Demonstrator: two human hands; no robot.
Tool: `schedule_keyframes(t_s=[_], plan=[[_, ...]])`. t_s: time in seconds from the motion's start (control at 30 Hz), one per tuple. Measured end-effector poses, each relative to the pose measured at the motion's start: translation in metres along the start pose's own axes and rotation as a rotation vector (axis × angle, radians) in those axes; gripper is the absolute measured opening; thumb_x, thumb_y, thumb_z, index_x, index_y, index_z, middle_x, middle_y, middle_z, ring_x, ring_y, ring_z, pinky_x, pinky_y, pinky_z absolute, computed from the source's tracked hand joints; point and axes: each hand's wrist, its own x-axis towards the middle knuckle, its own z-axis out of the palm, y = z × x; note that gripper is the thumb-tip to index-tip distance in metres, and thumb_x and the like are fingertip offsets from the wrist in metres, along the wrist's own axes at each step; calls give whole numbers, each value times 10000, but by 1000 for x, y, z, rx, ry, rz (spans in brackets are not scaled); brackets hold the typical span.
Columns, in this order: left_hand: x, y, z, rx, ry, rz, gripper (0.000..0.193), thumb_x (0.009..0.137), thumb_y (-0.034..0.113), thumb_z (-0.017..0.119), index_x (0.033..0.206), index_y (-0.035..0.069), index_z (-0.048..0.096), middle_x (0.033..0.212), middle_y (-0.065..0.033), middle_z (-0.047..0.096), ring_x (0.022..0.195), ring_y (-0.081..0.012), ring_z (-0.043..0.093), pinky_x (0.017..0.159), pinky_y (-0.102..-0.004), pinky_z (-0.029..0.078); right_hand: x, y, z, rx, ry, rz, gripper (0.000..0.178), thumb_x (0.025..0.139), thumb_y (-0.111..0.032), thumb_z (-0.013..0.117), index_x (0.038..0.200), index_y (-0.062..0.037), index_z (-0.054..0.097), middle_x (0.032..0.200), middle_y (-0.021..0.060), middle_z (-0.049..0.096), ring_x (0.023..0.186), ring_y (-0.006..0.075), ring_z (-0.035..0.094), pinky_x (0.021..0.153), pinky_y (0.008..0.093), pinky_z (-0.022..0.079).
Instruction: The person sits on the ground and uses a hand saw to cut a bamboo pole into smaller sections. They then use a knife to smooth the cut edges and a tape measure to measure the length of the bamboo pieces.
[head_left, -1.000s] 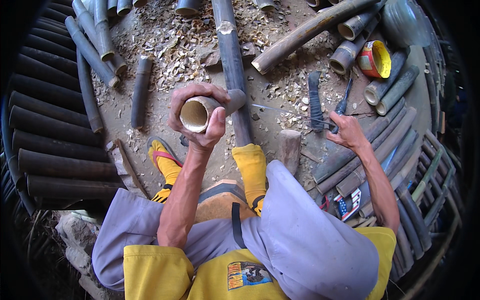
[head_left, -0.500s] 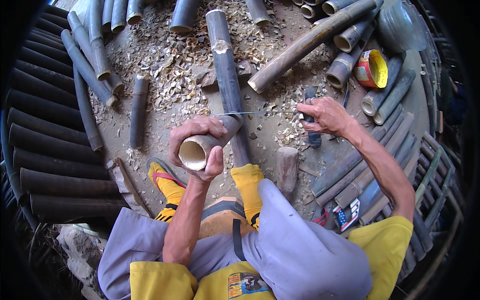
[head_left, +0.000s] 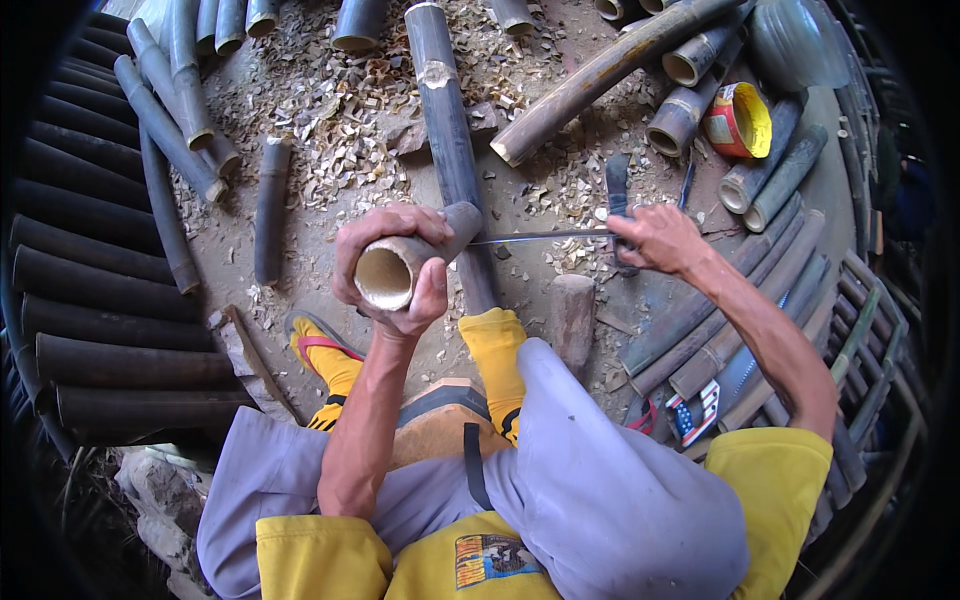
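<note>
My left hand (head_left: 392,262) is wrapped round a short bamboo tube (head_left: 384,277), its pale hollow end tilted up toward me. The tube's far end rests against a long dark bamboo pole (head_left: 452,130) that slants away from my yellow-socked foot. In my right hand (head_left: 658,238) is a knife, its fingers closed round the handle, which they hide. The thin knife blade (head_left: 545,237) points left, its tip by the tube's far end; whether it touches cannot be made out. Just beyond my right hand lies a dark, elongated object (head_left: 618,183) on the ground.
Bamboo shavings (head_left: 350,130) cover the ground ahead. Dark bamboo lengths (head_left: 120,355) line the left, and more bamboo poles (head_left: 690,320) lie at right beside a saw (head_left: 694,412). A short wooden stump (head_left: 573,320) stands near my knee. A red-and-yellow tin (head_left: 738,122) lies at upper right.
The knife has shifted right and slightly down, so its blade no longer spans the tube's top. My left hand still grips the tube, turned slightly.
</note>
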Motion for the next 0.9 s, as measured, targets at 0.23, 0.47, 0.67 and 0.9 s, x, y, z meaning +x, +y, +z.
schedule_keyframes(t_s=[0.23,0.47,0.67,0.9], plan=[[57,-36,-95,739,-3,-491,361,794,242,722,1001,-2,556,798,-111,638,719,-218,657,652,-286,558,-99,34,19,94,217,379,307,781,-247,663,1008,-78,544,746,186,603,696,376,616,612,467,481],[10,-96,-245,1716,-545,-561,874,748,213,721,1455,375,234,1485,-124,226,1302,-399,290,965,-631,338,-137,29,42,383,746,943,340,792,-178,678,1057,-41,515,656,157,563,609,321,590,582,426,444],[2,-86,-302,1942,-236,-709,854,740,150,703,1450,333,266,1461,-129,268,1320,-374,289,1006,-616,301,-151,119,13,240,652,1012,497,760,-132,617,1184,-63,367,933,263,610,888,436,614,756,499,456],[-5,-69,-235,1286,-127,-285,537,707,16,668,1220,99,536,1228,-123,493,1151,-281,484,952,-394,430,-128,196,-2,177,359,1040,418,810,-197,649,1132,-62,419,1008,297,609,983,495,568,817,511,439]])
